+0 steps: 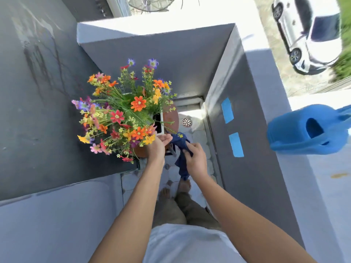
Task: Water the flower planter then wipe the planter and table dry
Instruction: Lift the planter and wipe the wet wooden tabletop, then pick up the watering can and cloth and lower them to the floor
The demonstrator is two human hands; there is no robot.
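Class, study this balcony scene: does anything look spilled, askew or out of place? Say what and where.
Dark drip streaks stain the grey wall left of the flowers, like dried runoff. The blue watering can rests on top of the right parapet wall. Two blue tape strips are stuck on that wall's inner face.

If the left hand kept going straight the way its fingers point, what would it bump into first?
Most likely the dark blue cloth bunched just past the left hand's fingertips, held by the right hand. The white planter edge sits close above that line, and depth is hard to judge from overhead.
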